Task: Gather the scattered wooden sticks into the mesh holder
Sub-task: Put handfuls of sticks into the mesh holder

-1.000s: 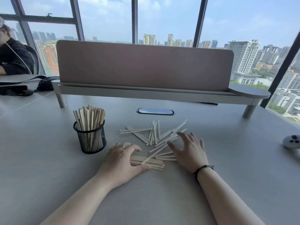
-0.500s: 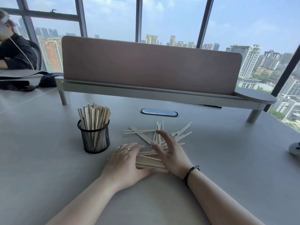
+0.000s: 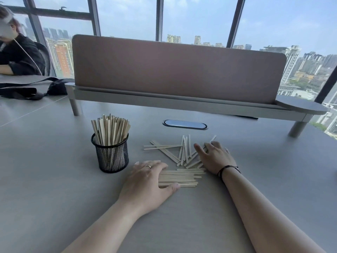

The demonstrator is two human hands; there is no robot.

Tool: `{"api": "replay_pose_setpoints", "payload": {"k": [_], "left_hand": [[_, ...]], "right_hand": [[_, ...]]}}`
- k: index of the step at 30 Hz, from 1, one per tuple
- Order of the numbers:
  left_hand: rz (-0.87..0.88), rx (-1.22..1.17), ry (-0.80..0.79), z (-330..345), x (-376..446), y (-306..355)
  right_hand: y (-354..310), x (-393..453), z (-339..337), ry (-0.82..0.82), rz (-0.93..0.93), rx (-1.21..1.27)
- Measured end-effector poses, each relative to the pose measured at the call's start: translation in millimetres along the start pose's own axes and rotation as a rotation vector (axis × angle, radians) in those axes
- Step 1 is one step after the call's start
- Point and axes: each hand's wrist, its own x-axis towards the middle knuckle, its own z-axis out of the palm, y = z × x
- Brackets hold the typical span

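A black mesh holder (image 3: 112,157) stands on the grey table, packed with upright wooden sticks (image 3: 110,129). To its right, a loose scatter of sticks (image 3: 171,152) lies crisscrossed. Nearer me, a flat, roughly aligned bundle of sticks (image 3: 180,177) lies on the table. My left hand (image 3: 145,181), with a ring, rests flat on the bundle's left end, thumb along its near edge. My right hand (image 3: 214,157), a dark cord on its wrist, lies fingers spread on the right side of the scatter, covering some sticks.
A raised shelf with a brown divider panel (image 3: 175,70) spans the table behind the sticks. An oval cable port (image 3: 185,124) sits beyond the scatter. A seated person (image 3: 16,52) and a black bag (image 3: 36,88) are at far left. Windows lie behind.
My right hand has moved away from me and rightward, off the aligned bundle and onto the far scatter. My left hand stays on the bundle. The camera has shifted closer.
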Motion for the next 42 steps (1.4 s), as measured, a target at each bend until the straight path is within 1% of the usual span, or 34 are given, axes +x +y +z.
{"api": "replay_pose_setpoints", "payload": {"k": [3, 6, 8, 10, 12, 13, 17, 19, 23, 27, 28, 30, 32, 34, 36, 39, 42], "left_hand": [[-0.023, 0.045, -0.013, -0.4, 0.3, 0.3], [-0.009, 0.028, -0.020, -1.2, 0.5, 0.7], [0.004, -0.010, -0.026, -2.1, 0.3, 0.7], [-0.004, -0.042, -0.036, -2.9, -0.6, 0.7], [-0.016, -0.046, -0.050, -3.2, -1.4, 0.6], [-0.022, -0.045, -0.055, -3.3, -1.5, 0.6], [-0.041, 0.008, -0.038, -5.7, -1.9, 1.5], [-0.066, 0.074, -0.017, -8.6, -1.7, 2.0], [-0.141, 0.131, -0.066, -8.1, -1.5, 1.4], [-0.156, 0.083, -0.133, -7.3, -2.4, 1.5], [-0.147, 0.074, -0.145, -7.8, -3.2, 2.3], [-0.136, 0.048, -0.157, -8.9, -4.9, 4.2], [-0.134, 0.009, -0.160, -9.0, -5.0, 4.0], [-0.123, -0.036, -0.152, -7.5, -3.9, 1.8], [-0.103, -0.074, -0.136, -6.7, -3.4, 1.2], [-0.073, -0.097, -0.119, -6.9, -3.2, 2.1], [-0.061, -0.107, -0.108, -7.4, -3.0, 2.2]], "right_hand": [[-15.9, -15.2, 4.1, 0.031, -0.005, 0.045], [-34.8, -33.2, 9.9, 0.090, -0.040, 0.065], [-43.3, -43.5, 13.1, 0.153, -0.075, 0.143], [-43.9, -48.0, 12.9, 0.257, -0.105, 0.239], [-34.5, -42.6, 8.3, 0.330, -0.104, 0.236], [-27.0, -37.1, 5.9, 0.310, -0.077, 0.203], [-5.8, -22.8, 4.7, 0.044, 0.066, 0.063], [-6.8, -19.8, 7.2, 0.006, 0.067, 0.011], [-11.5, -21.3, 6.1, 0.042, 0.056, -0.031], [-10.2, -21.2, 1.6, 0.186, 0.036, 0.083], [-8.5, -17.8, 0.3, 0.181, 0.045, 0.092], [-5.3, -10.3, -0.2, 0.073, 0.063, 0.041], [-5.4, -5.7, 1.8, -0.021, 0.037, -0.055], [-6.3, -6.4, 2.9, -0.014, 0.000, -0.080], [-5.8, -10.6, 1.5, 0.062, -0.005, 0.006], [-6.0, -19.9, -1.0, 0.160, 0.025, 0.238], [-15.0, -29.2, 3.7, 0.180, -0.014, 0.295]]}}
